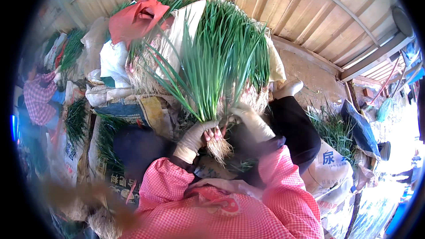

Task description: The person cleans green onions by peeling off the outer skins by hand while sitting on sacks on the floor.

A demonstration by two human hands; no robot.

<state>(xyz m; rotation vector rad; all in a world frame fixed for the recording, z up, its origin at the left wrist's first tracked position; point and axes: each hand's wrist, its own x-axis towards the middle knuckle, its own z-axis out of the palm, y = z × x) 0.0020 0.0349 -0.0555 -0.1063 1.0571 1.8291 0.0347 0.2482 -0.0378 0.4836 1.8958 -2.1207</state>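
My left hand [191, 140], in a pale glove, is wrapped round a bunch of green garlic [204, 93]. Its long leaves fan up and away from me, and the reddish bases with tangled pale roots [219, 149] hang out below the fist. Close to the right of the bunch, my gloved right hand [253, 121] has its fingers curled in at a single reddish stalk [224, 128]; the fingertips are slightly blurred. Just beyond both hands stands a big heap of green garlic [232, 31], roots toward me, partly wrapped in pale sacking.
A red cloth [139, 20] lies on more green garlic at the far left. White sacks [116, 62] are piled beside it. Loose greens [334, 126] and a printed sack [327, 166] lie at right. Another person in a checked top [40, 97] is at far left. A ribbed wall [305, 13] stands behind.
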